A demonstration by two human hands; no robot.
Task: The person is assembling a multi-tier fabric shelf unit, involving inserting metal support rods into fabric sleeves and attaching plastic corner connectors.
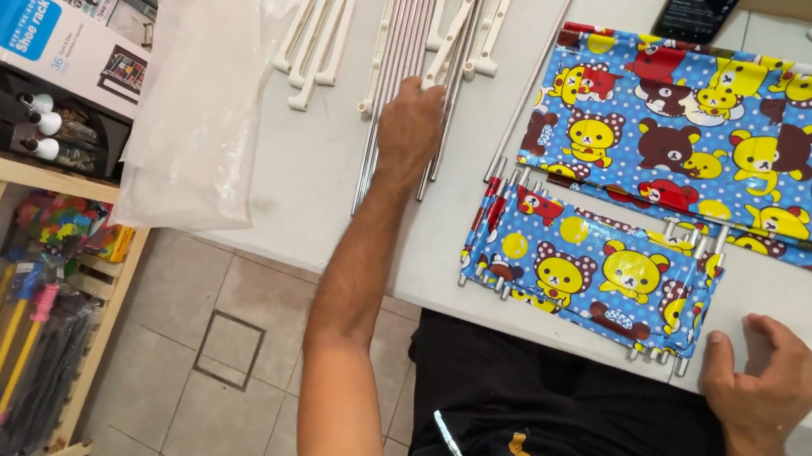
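The big white table (341, 180) fills most of the view, and its near edge runs slanting above the tiled floor (191, 381). On the right part of the table lies a wide blue cloth (717, 125) with bears on it. Closer to the table's near edge is a smaller stack of the same cloth with rods in it (592, 274), and its rod ends nearly reach the edge. At the table's left edge a clear plastic bag (201, 99) hangs over a little. Between the bag and the metal rods there is bare table with room to move.

At the far side of the table lie white plastic bars (324, 25). Beside them is a bunch of thin metal rods (398, 58).

The left hand (408, 132) lies flat on the metal rods, with its fingers close together pressing on them, not wrapped around. The right hand (760, 387) rests at the table's near edge, just beside the small stack, fingers spread and holding nothing.
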